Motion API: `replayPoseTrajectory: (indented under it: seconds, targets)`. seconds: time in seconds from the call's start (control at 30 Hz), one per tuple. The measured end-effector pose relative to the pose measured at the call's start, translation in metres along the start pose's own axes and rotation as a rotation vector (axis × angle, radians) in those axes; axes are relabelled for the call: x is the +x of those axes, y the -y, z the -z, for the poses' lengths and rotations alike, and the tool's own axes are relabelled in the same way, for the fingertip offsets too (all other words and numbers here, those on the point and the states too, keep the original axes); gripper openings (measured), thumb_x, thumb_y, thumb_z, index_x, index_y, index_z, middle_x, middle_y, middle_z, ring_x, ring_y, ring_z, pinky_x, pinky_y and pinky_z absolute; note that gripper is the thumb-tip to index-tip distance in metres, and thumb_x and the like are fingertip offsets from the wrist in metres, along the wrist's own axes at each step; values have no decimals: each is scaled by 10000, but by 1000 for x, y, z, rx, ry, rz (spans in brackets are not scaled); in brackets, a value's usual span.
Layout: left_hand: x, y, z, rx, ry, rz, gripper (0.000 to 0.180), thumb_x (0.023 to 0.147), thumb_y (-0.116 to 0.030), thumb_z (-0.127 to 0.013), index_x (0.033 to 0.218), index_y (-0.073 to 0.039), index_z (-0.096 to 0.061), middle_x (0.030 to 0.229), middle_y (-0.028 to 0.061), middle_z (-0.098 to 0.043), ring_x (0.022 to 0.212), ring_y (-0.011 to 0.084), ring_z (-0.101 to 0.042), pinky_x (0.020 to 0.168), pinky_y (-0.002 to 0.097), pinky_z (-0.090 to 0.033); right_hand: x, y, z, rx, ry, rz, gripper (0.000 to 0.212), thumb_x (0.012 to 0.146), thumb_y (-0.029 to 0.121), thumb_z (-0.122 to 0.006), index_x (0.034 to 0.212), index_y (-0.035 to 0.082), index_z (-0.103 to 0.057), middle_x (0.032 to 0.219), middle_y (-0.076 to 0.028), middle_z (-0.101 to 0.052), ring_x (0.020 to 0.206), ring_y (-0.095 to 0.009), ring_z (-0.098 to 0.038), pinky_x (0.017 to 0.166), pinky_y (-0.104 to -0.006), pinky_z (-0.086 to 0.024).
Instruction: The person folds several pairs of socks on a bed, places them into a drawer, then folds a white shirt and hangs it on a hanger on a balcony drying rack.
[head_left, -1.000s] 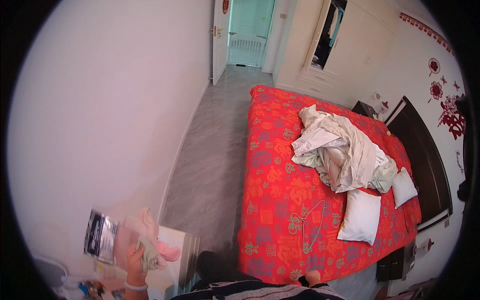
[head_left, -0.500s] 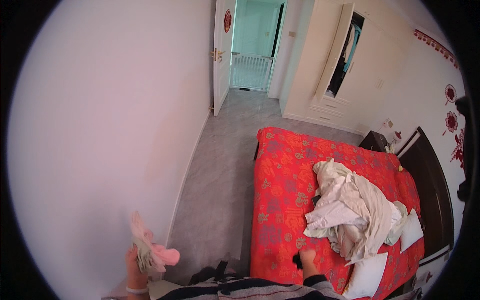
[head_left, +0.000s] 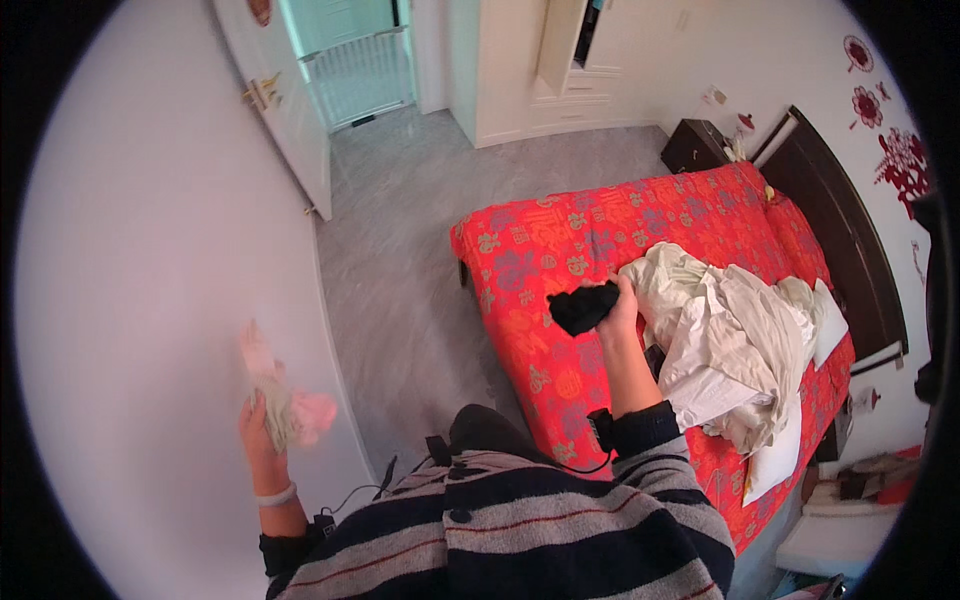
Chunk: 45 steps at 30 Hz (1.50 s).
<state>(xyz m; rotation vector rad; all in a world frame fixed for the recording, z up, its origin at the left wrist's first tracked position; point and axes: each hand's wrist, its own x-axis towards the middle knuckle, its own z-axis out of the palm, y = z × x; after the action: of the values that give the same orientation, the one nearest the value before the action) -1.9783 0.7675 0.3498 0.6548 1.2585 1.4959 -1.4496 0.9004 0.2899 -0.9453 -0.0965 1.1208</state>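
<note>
At the left, close to the white wall, my left hand grips a crumpled bundle of thin pink and pale green cloth, probably clothing; its folds look blurred. My right hand is closed on a small balled-up black cloth, held above the bed with its red patterned cover. Whether the black cloth is a sock or another garment I cannot tell. Beside my right hand, a rumpled heap of cream and white fabric lies on the bed.
White pillows lie by the dark headboard. Ahead are an open white door, a white safety gate, a pale wardrobe and a dark nightstand. Grey floor runs between wall and bed.
My right hand has risen and reached forward, so the black cloth now shows fully. My left hand still holds the bundle, higher in view. The view has shifted toward my body and the bed.
</note>
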Motion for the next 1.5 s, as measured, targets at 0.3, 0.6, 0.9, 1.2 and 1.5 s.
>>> replayPoseTrajectory:
  seconds: [0.3,0.6,0.9,1.2,1.5]
  targets:
    - [327,-2,-118,-3,138,21,308,947,-210,-474,1136,31,-510,966,93,-603,809,175,-604,693,292,-496,204,-108,-150,-49,4,-330,364,816,431,-659,762,91,-541,647,-64,-533,569,-220,-543,522,-346,-459]
    - [572,-34,-153,115,22,-20,416,956,-271,-458,1208,59,-478,1125,148,-586,911,205,-609,771,327,-501,411,-136,-343,-178,444,-229,309,860,193,-608,1096,11,-527,956,-126,-626,797,-244,-636,699,-377,-537]
    - [892,14,-404,275,372,177,272,929,-213,-520,1067,19,-549,930,82,-615,787,153,-610,671,281,-497,576,-108,-383,-151,98,149,447,784,-25,-560,1204,75,-446,1039,-116,-566,834,-245,-625,693,-386,-547]
    - [969,126,-761,384,787,348,201,914,-150,-535,998,25,-588,876,69,-629,753,147,-619,672,276,-502,718,-4,-273,-90,-354,154,517,699,-43,-401,1193,68,-506,1003,-119,-570,820,-256,-608,649,-336,-541]
    - [950,219,-1060,410,967,540,194,920,-117,-513,989,53,-578,877,115,-644,756,187,-643,680,294,-523,932,182,-258,132,-242,175,264,581,84,-417,838,46,-465,680,-104,-456,516,-240,-462,387,-345,-407]
